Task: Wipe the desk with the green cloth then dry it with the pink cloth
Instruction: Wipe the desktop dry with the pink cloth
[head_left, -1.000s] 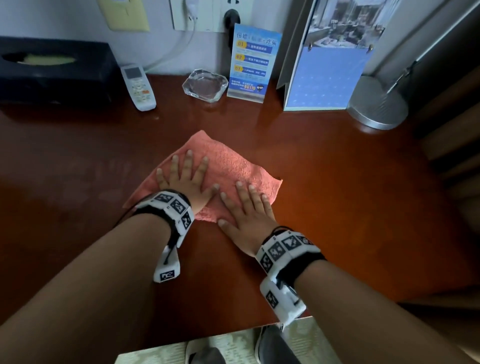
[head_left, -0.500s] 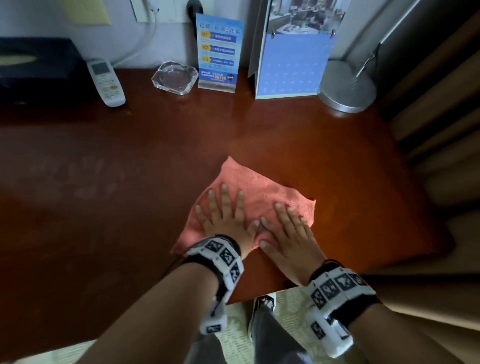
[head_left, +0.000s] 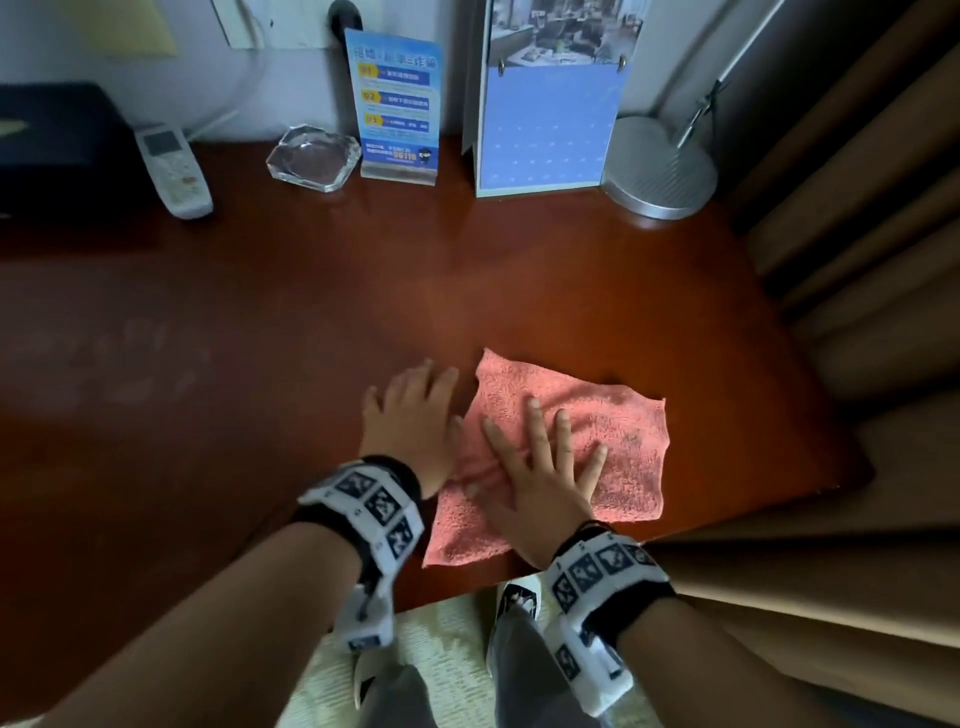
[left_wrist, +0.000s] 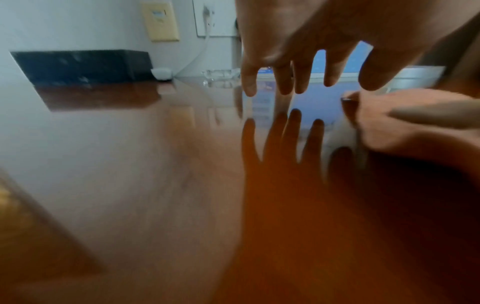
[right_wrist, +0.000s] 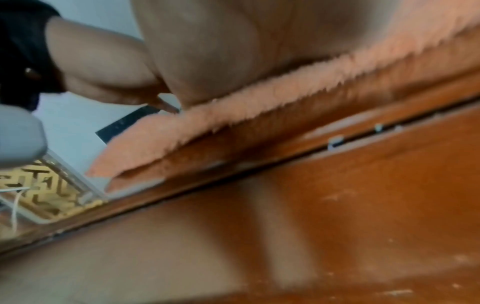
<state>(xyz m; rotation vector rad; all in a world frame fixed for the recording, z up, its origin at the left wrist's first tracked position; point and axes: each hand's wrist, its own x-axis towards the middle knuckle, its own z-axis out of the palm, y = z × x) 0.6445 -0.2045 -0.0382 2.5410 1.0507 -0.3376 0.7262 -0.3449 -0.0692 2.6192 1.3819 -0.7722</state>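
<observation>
We record both forearms bare, no sleeves in view. The left hand (head_left: 410, 421) carries at its wrist a black band (head_left: 395, 470) under a white block (head_left: 371, 512) printed with black square coded markers; a white tab with one more marker hangs below. The right hand (head_left: 540, 467) carries the same kit: black strap (head_left: 636, 597), white marker block (head_left: 597, 569), and a further white marked piece along the forearm. Grey trousers (head_left: 519, 675) and white shoes (head_left: 517, 597) with dark marks show below.
</observation>
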